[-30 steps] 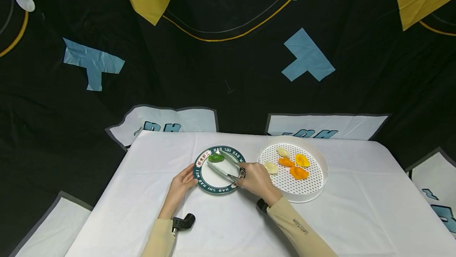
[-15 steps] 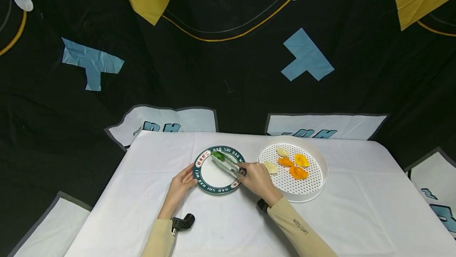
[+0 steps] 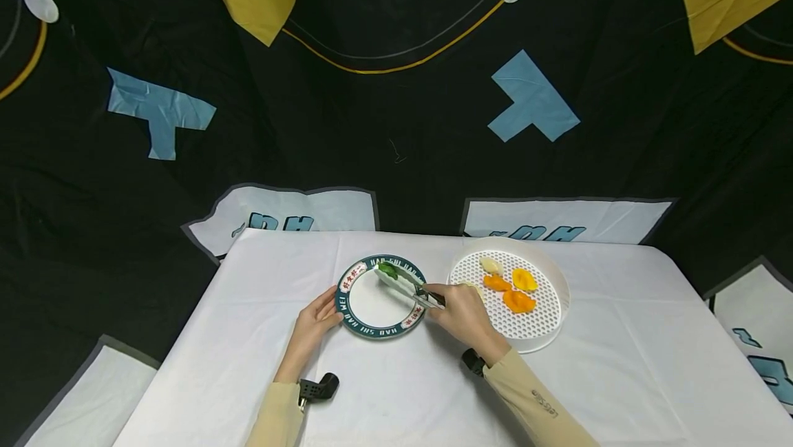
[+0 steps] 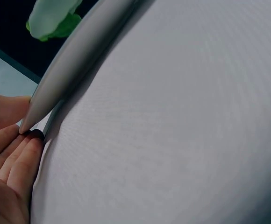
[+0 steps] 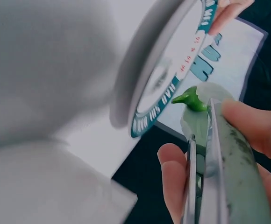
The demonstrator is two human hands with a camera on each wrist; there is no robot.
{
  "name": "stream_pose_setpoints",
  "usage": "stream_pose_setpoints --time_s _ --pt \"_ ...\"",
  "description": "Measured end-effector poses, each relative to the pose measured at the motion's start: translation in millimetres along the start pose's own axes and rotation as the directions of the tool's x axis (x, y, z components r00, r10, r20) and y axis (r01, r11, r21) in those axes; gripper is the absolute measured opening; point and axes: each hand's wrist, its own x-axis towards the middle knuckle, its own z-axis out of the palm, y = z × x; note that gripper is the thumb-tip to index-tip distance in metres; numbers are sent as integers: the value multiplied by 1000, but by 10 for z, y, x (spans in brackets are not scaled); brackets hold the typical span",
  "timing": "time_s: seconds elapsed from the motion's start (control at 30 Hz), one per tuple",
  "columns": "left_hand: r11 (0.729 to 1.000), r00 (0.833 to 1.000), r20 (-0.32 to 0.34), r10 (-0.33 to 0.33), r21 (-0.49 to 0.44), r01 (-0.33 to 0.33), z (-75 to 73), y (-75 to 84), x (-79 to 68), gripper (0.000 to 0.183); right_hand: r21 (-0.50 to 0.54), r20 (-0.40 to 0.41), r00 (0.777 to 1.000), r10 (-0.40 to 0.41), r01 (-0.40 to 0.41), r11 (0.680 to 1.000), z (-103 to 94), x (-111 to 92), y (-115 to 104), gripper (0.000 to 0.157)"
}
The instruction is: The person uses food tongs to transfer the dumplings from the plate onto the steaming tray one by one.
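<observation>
My left hand (image 3: pixel 310 326) pinches the left rim of a round white plate (image 3: pixel 344 309) with a dark green lettered border. In the left wrist view, the thumb lies over the plate's edge and the fingers under it. Metal tongs (image 3: pixel 405 287) are held in my right hand (image 3: pixel 464 315), their blades reaching over the plate from its right side. Between the tong tips is a small glossy green food piece (image 5: pixel 191 99), shaped somewhat like a pepper. In the right wrist view it is apart from the plate; the tips partly hide it.
To the right stands a white round tray (image 3: pixel 560 295) with a perforated floor. Orange pieces (image 3: pixel 519 301), a yellow piece (image 3: pixel 524 279) and a pale piece (image 3: pixel 491 266) lie in it. A white cloth (image 3: pixel 632 350) covers the table; a dark curtain (image 3: pixel 347 130) hangs behind.
The tongs, apart a second ago, have closed on the green piece and moved slightly right with it. My right hand has moved right, partly hiding a pale piece. The left hand stays still.
</observation>
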Motion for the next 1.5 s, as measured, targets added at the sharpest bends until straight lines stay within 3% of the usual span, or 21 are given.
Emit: stream_pose_setpoints --time_s 0.4,0.8,1.2,1.5 --pt "1000 1000 -2 0 0 0 6 -13 -10 60 48 7 999 47 -47 998 -399 -157 46 39" --pt "1000 1000 -14 -1 3 2 -13 -15 -5 60 -1 -70 996 51 -51 999 -724 -392 258 44" --pt "1000 1000 -8 4 -1 -4 -6 8 -4 60 -39 -108 991 80 -84 996 -925 -648 450 45" --pt "1000 1000 -5 4 -6 -4 -1 7 -11 60 -79 -107 983 150 -159 984 -1036 -874 538 47"
